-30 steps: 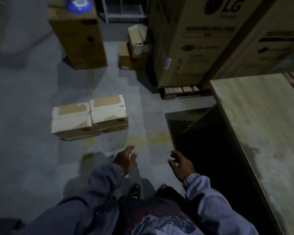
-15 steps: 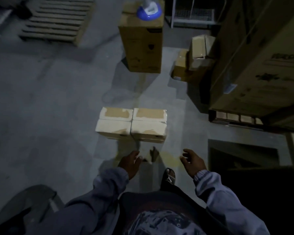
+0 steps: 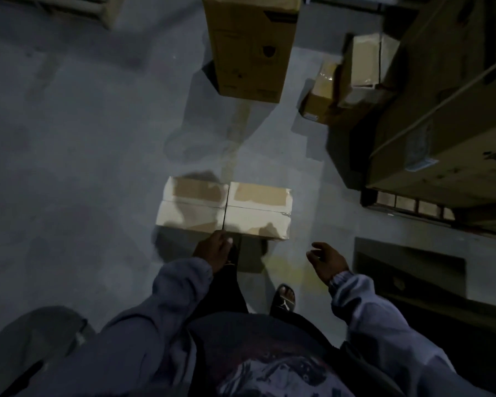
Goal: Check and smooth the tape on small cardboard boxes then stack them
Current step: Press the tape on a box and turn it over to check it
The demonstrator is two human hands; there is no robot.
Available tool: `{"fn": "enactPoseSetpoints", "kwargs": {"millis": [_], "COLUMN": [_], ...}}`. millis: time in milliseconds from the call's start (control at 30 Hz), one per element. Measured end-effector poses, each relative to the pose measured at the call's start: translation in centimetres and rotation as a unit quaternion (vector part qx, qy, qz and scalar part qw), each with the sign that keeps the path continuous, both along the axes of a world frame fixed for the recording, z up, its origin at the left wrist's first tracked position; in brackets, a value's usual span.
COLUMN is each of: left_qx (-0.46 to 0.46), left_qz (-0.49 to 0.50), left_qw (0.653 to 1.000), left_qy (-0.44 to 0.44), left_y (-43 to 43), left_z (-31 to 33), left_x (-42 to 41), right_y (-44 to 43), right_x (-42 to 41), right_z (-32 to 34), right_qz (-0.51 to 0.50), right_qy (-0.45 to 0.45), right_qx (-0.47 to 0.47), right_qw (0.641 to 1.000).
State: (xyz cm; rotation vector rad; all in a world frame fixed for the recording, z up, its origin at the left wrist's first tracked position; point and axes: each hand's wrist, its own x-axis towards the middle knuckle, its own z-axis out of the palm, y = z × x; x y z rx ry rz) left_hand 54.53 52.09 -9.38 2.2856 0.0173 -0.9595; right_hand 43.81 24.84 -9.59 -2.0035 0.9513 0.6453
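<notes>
Small cardboard boxes (image 3: 258,219) are parked side by side, touching, on the floor (image 3: 98,167) on the near side of the tall carton (image 3: 249,50), probably so both taped tops can be checked in one go. Nothing is gripped yet: the left hand (image 3: 214,250) is loosely curled just short of them, while the right hand (image 3: 325,260) is held relaxed and empty, a bit further from the carton. Seems a reach is being lined up.

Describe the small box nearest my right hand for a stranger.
From the tall brown carton on the floor, come toward the person to two small pale taped boxes side by side. It is the box nearer the huge cartons, brighter than its shadowed neighbour.
</notes>
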Motion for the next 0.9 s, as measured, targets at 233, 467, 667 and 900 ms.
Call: {"fn": "enactPoseSetpoints", "kwargs": {"millis": [233,467,667,900], "left_qx": [0.050,0.072,0.094,0.113], "left_qz": [-0.061,-0.100,-0.044,-0.032], "left_qw": [0.995,0.986,0.984,0.983], "left_qy": [0.058,0.113,0.148,0.143], "left_y": [0.9,0.3,-1.6,-4.2], "left_z": [-4.8,-14.2,-24.0,-34.0], "left_x": [9.9,14.4,16.3,17.9], "right_y": [1.0,0.1,-1.4,-1.8], "right_x": [6.9,11.1,12.6,16.0], "right_z": [-2.7,-13.3,-26.1,-39.2], "right_qz": [0.028,0.067,0.087,0.000], "right_qy": [0.058,0.093,0.165,0.227], "right_qx": [-0.028,-0.011,-0.003,0.028], "right_qw": [0.998,0.993,0.982,0.973]}}
